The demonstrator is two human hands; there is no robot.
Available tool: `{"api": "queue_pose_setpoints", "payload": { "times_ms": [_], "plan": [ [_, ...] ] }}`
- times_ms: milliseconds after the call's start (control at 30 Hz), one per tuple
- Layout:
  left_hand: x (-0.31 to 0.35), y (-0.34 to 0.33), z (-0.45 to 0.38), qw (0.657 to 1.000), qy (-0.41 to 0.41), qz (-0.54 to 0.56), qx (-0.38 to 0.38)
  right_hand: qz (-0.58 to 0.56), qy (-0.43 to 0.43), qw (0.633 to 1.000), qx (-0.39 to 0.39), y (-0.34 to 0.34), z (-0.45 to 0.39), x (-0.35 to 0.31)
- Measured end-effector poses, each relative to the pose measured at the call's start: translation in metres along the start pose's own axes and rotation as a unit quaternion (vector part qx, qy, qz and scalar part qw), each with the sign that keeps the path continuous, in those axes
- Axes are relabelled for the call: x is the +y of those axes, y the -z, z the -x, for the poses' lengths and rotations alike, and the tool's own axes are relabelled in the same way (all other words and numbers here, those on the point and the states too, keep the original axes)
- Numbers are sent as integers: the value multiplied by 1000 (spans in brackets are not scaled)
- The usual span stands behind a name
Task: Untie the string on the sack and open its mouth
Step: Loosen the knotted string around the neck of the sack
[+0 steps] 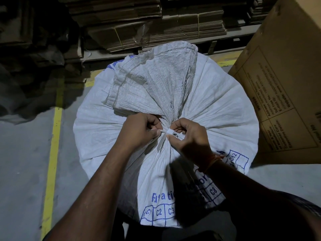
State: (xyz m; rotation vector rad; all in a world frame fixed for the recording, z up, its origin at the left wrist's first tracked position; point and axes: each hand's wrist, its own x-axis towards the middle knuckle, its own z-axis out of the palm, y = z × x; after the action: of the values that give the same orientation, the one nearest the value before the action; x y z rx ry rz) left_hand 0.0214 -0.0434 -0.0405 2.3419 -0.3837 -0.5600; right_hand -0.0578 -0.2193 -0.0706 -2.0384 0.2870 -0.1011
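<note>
A large white woven sack (217,108) with blue print stands on the floor. Its mouth is gathered into a neck, and the loose top (152,79) is flopped away from me. A flat white string (163,136) is tied round the neck, one end hanging down toward me. My left hand (140,129) pinches a strand of the string just left of the knot. My right hand (187,136) pinches the knot from the right, fingers curled. The knot itself is partly hidden by my fingers.
A big cardboard box (284,75) stands close against the sack on the right. Stacks of flattened cardboard (156,26) fill the racks behind. A yellow floor line (52,153) runs along the grey concrete on the left.
</note>
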Motion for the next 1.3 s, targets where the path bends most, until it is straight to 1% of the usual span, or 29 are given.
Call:
{"api": "queue_pose_setpoints", "payload": {
  "times_ms": [933,1200,1300],
  "plan": [
    [1,-6,-2,1000,-18,-11,-1,0,-6,1000,4,-2,0,2],
    [-1,-4,-2,1000,-16,14,-16,-4,-11,1000,2,-2,-1,1],
    [-1,0,-1,1000,-13,2,-15,-7,-8,1000,1,-2,-1,1]
  ]
}}
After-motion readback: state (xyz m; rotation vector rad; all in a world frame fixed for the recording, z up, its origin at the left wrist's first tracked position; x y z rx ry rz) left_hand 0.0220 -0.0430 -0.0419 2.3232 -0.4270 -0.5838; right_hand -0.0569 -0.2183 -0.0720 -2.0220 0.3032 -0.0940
